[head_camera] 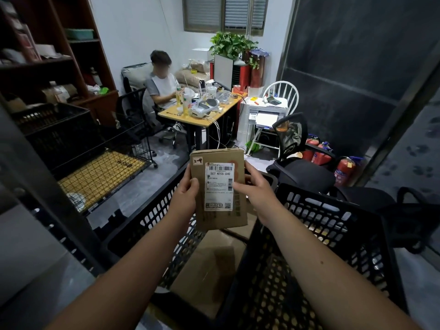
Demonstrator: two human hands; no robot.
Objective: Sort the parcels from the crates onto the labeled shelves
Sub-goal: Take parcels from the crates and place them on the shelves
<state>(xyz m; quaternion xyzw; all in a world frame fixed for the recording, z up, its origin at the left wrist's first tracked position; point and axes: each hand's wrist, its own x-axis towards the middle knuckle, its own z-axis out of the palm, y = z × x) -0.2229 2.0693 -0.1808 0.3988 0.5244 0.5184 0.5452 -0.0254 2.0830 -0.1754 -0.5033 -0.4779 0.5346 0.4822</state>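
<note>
Left hand: our left hand (187,188) grips the left edge of the cardboard parcel (217,189), thumb curled over the front face, fingers behind it.
Right hand: our right hand (256,186) holds the parcel's right edge, thumb pressed on the front near the label's edge, fingers wrapped behind.
Parcel: we hold it upright between both hands, above the crates, its white shipping label (219,186) facing us with barcodes and the printed line "507 N705 040".
Below the hands: a black plastic crate (321,225) sits under our right forearm, its perforated walls showing; beside it, under our left forearm, a second black crate (152,220) holds larger brown cardboard parcels (209,260).
Left of the hands: a black wire cart (100,172) with a yellow board on its floor, and past it a dark wooden shelf unit (59,58) with mixed items.
Beyond the hands: a seated person (162,84) works at a cluttered yellow desk (202,108); a white printer (264,115) stands on a white chair just to its right.
Right of the hands: a black office chair (300,167), with red fire extinguishers (342,170) on the floor behind it.
</note>
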